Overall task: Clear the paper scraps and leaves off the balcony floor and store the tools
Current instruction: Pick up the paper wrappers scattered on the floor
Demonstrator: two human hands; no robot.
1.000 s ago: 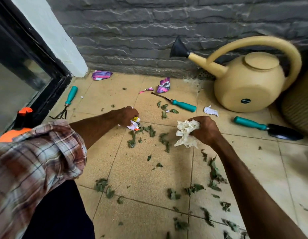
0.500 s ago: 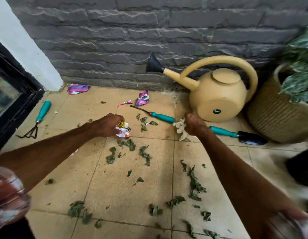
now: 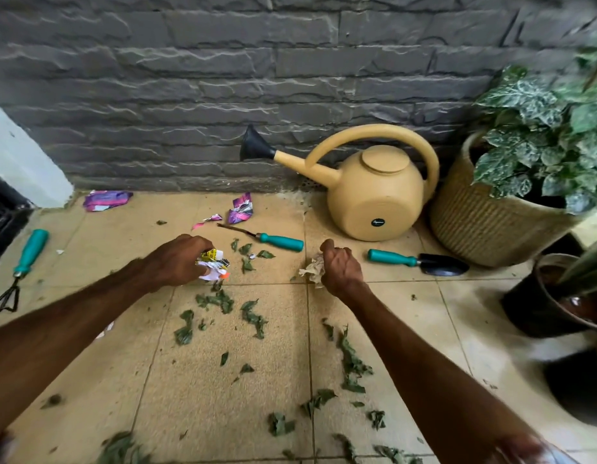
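My left hand (image 3: 178,259) grips a crumpled white and yellow paper scrap (image 3: 214,264) just above the tan tiles. My right hand (image 3: 340,267) holds a wad of white paper (image 3: 313,270) in a closed fist. Purple wrapper scraps (image 3: 240,208) and another purple scrap (image 3: 106,199) lie near the wall. Green leaf bits (image 3: 220,301) are scattered over the floor, more leaves (image 3: 352,361) under my right arm. Three teal-handled tools lie around: a weeder (image 3: 280,242), a black trowel (image 3: 421,262) and a small rake (image 3: 24,259).
A beige watering can (image 3: 374,192) stands against the grey stone wall. A woven planter (image 3: 484,216) with a variegated plant sits at the right, a dark pot (image 3: 541,306) in front of it. A black door frame (image 3: 5,212) is at the left.
The view has swung right, bringing the planters in. My right hand has drawn the white wad tighter into its fist; the small white scrap by the can is gone. My left hand keeps its scrap.
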